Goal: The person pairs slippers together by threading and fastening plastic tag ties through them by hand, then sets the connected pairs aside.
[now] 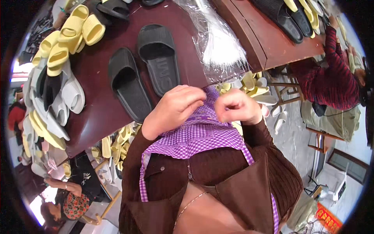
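Observation:
A pair of black slide sandals lies on the dark red table in front of me: the left slide (pixel 125 93) sits nearer, the right slide (pixel 165 74) a little farther. My left hand (pixel 173 109) is beside the right slide's heel, with its fingers curled together toward the thumb. Opposite it, above the purple checked apron (pixel 198 138), my right hand (pixel 237 107) is closed in a pinch. Anything between the fingers of either hand is too small or hidden to make out. Beyond the hands, a bundle of thin white strands (pixel 224 43) lies in clear plastic wrap.
Yellow slides (pixel 70 35) and grey slides (pixel 73 93) are piled along the table's left side. More black slides (pixel 280 19) lie on the right-hand table (pixel 269 43). Below the tables are heaps of yellow slides (pixel 124 142). Co-workers sit at the right (pixel 331 78) and lower left (pixel 66 199).

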The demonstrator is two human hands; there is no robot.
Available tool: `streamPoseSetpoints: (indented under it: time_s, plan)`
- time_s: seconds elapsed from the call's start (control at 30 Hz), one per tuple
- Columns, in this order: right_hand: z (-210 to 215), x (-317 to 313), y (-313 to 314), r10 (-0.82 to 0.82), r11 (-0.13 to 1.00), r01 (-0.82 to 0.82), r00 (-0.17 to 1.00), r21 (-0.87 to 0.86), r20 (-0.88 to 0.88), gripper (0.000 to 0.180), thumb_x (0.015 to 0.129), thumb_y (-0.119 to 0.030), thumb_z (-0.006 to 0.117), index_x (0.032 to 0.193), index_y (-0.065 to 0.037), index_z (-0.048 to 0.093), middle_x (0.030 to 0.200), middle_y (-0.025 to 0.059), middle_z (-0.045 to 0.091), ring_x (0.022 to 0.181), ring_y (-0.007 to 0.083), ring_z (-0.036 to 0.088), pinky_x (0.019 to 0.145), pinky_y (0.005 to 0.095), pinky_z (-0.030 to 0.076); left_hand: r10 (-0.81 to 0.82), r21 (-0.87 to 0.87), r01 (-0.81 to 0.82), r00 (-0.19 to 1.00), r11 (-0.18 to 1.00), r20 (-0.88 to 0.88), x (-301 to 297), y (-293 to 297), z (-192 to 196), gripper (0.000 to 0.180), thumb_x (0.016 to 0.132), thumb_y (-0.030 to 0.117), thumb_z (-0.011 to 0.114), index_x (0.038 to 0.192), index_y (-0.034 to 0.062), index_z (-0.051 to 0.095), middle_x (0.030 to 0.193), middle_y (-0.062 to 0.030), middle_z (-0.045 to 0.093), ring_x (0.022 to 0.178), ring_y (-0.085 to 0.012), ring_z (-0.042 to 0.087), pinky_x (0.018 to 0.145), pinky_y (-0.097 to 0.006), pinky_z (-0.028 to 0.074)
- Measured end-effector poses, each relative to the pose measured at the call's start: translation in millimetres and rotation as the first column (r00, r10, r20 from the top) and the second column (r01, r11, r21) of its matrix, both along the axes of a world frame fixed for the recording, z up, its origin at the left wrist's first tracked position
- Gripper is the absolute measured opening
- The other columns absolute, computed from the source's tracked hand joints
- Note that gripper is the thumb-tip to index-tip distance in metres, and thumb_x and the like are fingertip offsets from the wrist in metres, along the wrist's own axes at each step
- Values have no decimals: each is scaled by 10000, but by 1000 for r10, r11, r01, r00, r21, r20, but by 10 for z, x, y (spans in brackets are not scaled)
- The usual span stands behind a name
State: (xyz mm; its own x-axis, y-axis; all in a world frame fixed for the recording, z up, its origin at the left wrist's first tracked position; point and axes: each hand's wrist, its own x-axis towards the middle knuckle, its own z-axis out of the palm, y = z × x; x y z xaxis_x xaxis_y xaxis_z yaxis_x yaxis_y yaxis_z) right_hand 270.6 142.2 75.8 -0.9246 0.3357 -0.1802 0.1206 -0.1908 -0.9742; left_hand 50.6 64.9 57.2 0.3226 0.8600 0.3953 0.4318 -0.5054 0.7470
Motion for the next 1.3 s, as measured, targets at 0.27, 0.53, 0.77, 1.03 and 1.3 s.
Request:
streamPoseSetpoints:
  time_s: [0.27,0.53,0.77,1.03,1.3]
  plan:
    - [-205,-125,132,-288,940,187,883,-285,-371,280,664,-200,744,719,31,595,585,27,535,501,96,471,498,236,368,252,-374,-135,926,918,282,-297,-378,-39,131,872,24,576,964,-32,651,792,-111,639,705,-200,637,651,-295,497]
    - [15,-534,393,-194,975,200,979,92,-66,147,749,-94,705,777,8,603,700,56,588,584,138,519,524,243,388,572,-65,-570,821,819,8,-493,-804,213,108,812,14,636,915,-16,647,658,-112,577,585,-235,569,558,-303,445]
    - [-52,-1229,433,-42,274,239,971,931,-237,72,800,-63,637,868,-52,617,765,95,598,683,277,600,604,364,478,730,230,-693,644,683,-228,-387,-991,203,81,780,13,638,860,-2,634,597,-100,558,522,-240,550,525,-328,441]
    - [-503,-1582,358,6,158,270,962,950,-274,99,751,-73,650,834,-49,602,737,98,560,717,296,593,645,385,479,667,-110,-818,530,564,-524,-236,-1105,-61,116,834,63,587,911,3,649,644,-184,602,583,-296,619,546,-392,477]
    - [-568,-1640,430,15,60,224,974,973,-226,63,767,-67,612,825,-49,592,724,87,554,726,281,589,665,378,476,656,-397,-698,708,595,-262,-264,-1174,54,174,872,77,540,996,-19,615,684,-187,636,643,-335,644,589,-383,510]
